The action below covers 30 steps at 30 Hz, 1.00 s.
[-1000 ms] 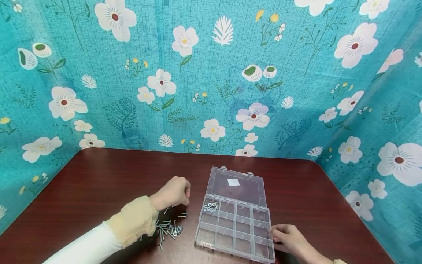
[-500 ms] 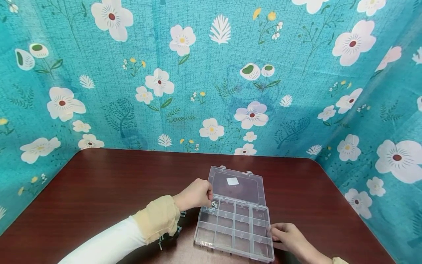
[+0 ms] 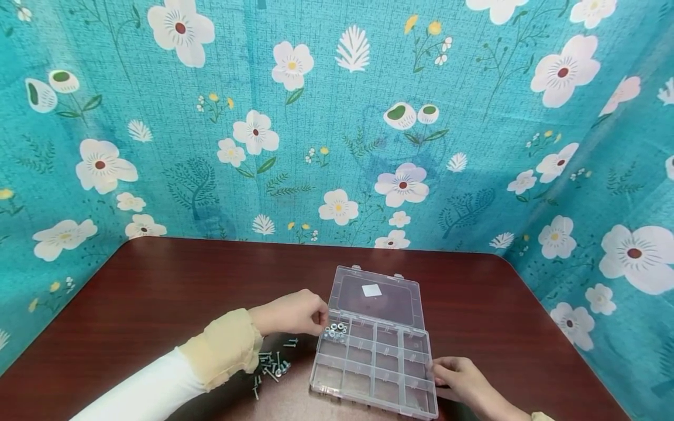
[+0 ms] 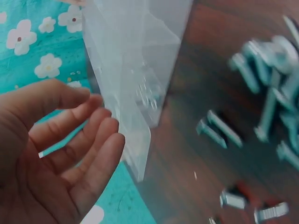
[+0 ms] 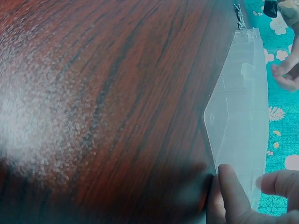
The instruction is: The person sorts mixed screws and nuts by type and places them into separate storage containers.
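A clear plastic compartment box (image 3: 360,368) lies on the table with its lid (image 3: 379,313) folded back. Silvery nuts (image 3: 336,330) sit in its far-left compartment. My left hand (image 3: 297,313) hovers at the box's left edge, beside those nuts. Seen from the left wrist, this hand (image 4: 70,144) has loosely bent fingers and nothing visible in them. At the opposite side, my right hand (image 3: 463,383) holds the box's right edge. In the right wrist view, thumb and fingers (image 5: 233,191) lie on either side of that edge.
Loose screws (image 3: 271,365) lie in a pile left of the box, partly behind the left sleeve (image 3: 221,351). A couple of screws (image 3: 291,342) lie apart, nearer the box. A blue floral curtain (image 3: 295,146) borders the dark wooden table (image 3: 210,275).
My left hand moved right from above the screws to over the nuts' compartment, then drew back slightly left, uncovering the nuts. The right hand stayed on the box edge.
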Tool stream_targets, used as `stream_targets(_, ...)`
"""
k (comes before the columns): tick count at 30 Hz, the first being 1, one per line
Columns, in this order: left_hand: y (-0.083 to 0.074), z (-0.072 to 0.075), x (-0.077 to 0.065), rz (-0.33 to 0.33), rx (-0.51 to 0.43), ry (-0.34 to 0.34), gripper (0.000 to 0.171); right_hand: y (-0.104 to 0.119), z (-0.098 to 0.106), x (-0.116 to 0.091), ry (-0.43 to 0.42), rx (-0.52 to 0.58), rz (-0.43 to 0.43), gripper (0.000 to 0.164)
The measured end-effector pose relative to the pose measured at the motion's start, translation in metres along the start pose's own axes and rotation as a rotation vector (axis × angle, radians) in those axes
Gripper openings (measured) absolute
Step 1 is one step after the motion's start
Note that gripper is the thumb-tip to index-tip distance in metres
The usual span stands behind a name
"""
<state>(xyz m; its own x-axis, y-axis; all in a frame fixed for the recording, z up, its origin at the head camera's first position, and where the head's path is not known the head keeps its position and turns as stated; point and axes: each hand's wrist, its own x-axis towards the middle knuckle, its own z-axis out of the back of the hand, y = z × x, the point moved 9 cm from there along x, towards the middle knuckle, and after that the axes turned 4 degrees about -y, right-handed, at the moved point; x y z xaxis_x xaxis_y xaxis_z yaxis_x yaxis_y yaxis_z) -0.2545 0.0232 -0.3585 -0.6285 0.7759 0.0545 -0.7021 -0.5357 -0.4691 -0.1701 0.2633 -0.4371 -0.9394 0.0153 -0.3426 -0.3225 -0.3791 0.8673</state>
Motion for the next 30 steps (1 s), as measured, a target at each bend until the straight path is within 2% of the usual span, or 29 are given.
stream_targets(8,0.008,0.014,-0.027,-0.049,0.111,0.011,0.011,-0.001,0.0,0.001,-0.005,-0.003,-0.006,0.043)
stream_targets(18,0.03,0.017,-0.059,-0.019,0.192,-0.014,0.017,-0.001,-0.002,0.0,0.039,0.016,0.033,0.045)
stream_targets(22,0.042,0.015,-0.071,0.004,0.21,-0.019,0.019,-0.001,-0.002,0.0,0.04,0.009,0.03,0.045)
stream_targets(30,0.064,0.009,-0.087,0.099,0.209,-0.019,0.018,-0.001,-0.001,0.001,0.027,0.002,0.008,0.045)
